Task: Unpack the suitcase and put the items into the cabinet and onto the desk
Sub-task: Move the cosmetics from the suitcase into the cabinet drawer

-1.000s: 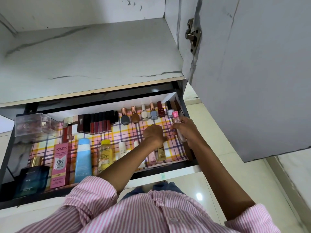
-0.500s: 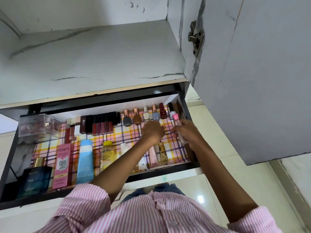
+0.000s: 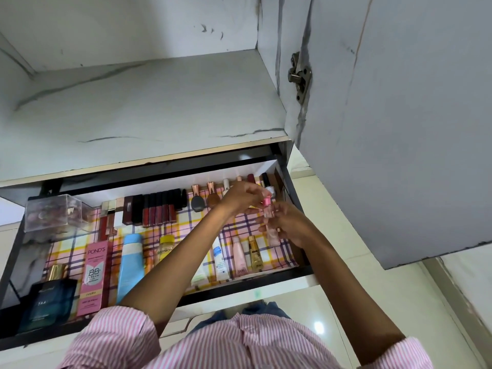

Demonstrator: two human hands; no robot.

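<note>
A black-framed drawer (image 3: 239, 286) stands pulled out of the white cabinet, lined with pink and yellow checked paper and filled with cosmetics. Over its right end my right hand (image 3: 290, 226) grips a small clear bottle (image 3: 268, 213) with a pink cap, held upright. My left hand (image 3: 239, 197) reaches in from the left and its fingertips pinch the pink cap. Behind the hands a row of nail polish bottles (image 3: 213, 195) lines the drawer's back edge. Several small tubes (image 3: 241, 258) lie under my arms at the front.
In the drawer lie a clear box (image 3: 53, 213), a dark blue perfume bottle (image 3: 48, 302), a pink Pond's box (image 3: 94, 275), a blue tube (image 3: 129, 265), a yellow-capped bottle (image 3: 165, 249) and lipsticks (image 3: 157, 209). The open cabinet door (image 3: 399, 129) hangs at the right. A white shelf (image 3: 146, 115) sits above.
My left hand has lifted from the drawer floor and moved right to the bottle's pink cap. My right hand has raised the bottle slightly.
</note>
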